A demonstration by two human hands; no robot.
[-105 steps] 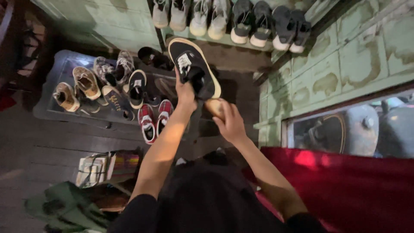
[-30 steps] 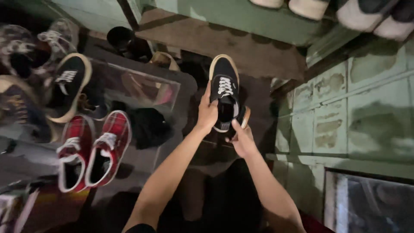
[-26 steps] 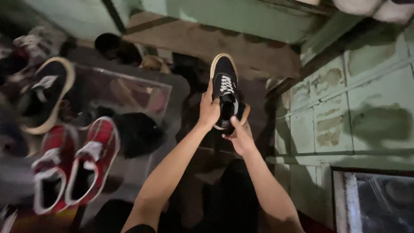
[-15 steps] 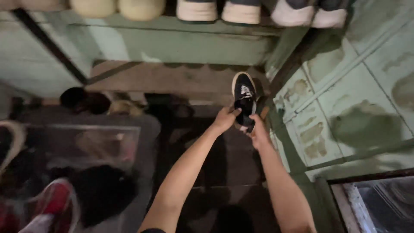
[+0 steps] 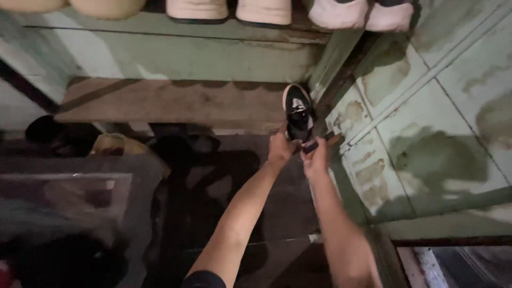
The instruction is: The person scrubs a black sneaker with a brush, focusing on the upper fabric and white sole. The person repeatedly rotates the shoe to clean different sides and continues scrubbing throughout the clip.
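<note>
A black sneaker [image 5: 298, 109] with a cream sole and white laces is held out in front of me, toe pointing away, over the right end of a low wooden shelf [image 5: 176, 104]. My left hand [image 5: 280, 149] grips its heel from the left. My right hand [image 5: 316, 155] holds the heel from the right side, with a brown stick-like piece poking out beside it. Both arms are stretched forward.
An upper shelf carries pale shoes [image 5: 234, 9] along the top edge. A stained green wall [image 5: 426, 117] closes the right side. Dark footwear [image 5: 58, 136] lies on the floor at left by a grey mat [image 5: 69, 197].
The view has swung right and forward, away from the shoes on the mat. Both hands have carried the black sneaker toward the low shelf's right end by the green wall.
</note>
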